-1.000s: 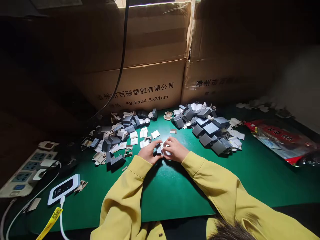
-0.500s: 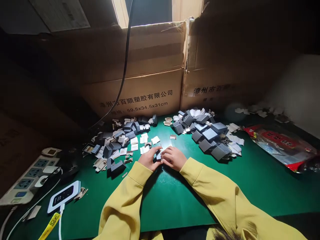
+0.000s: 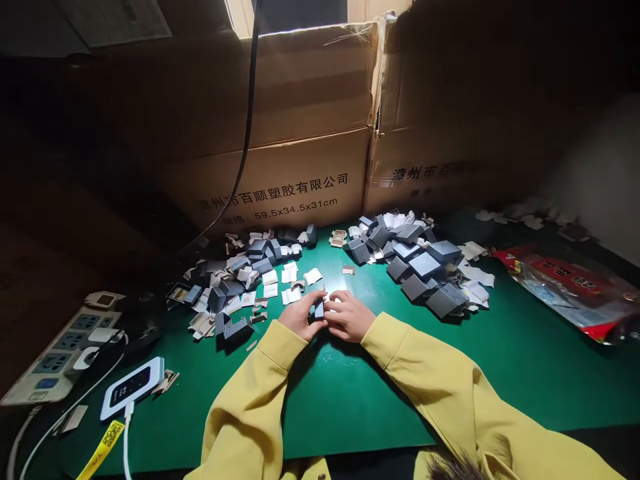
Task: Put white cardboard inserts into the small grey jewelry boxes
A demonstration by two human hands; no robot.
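My left hand (image 3: 301,315) and my right hand (image 3: 349,315) meet over the green mat (image 3: 350,393), both in yellow sleeves. Between their fingertips they pinch one small dark grey box piece (image 3: 319,309), with a bit of white paper showing beside it. A heap of grey pieces and white paper slips (image 3: 240,280) lies just left of my hands. A second heap of larger grey box pieces (image 3: 417,263) lies to the right and further back.
Two big cardboard cartons (image 3: 300,133) stand along the back of the mat, a black cable (image 3: 245,133) hanging before them. At the left lie a power strip (image 3: 55,347) and a white device (image 3: 131,387) on a white cord. A red plastic packet (image 3: 565,283) rests at the right.
My hands have stayed together on the small grey piece, turning it slightly. The camera tilted up and then back down a little.
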